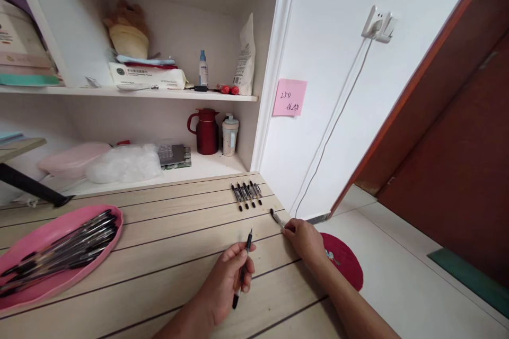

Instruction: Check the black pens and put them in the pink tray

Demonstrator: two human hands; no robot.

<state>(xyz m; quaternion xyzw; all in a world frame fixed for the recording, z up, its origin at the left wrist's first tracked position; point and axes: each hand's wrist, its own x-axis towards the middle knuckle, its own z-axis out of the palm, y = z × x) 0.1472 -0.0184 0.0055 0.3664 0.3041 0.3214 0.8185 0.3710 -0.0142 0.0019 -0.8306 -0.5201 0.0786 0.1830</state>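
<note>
My left hand (228, 280) is closed around a black pen (243, 267), its tip pointing up and away over the wooden desk (159, 243). My right hand (304, 238) rests at the desk's right edge and pinches a pen cap (277, 219) that lies on the wood. Just beyond it, several black caps (246, 194) lie side by side in a row. At the far left a pink tray (59, 275) holds several black pens (63, 251).
Shelves behind the desk carry a dark red jug (207, 131), a small tumbler (230, 135), a plastic bag (125, 163) and a pink box (73, 159). A pink sticky note (289, 97) is on the wall. A red stool (344, 262) stands below the desk's right edge.
</note>
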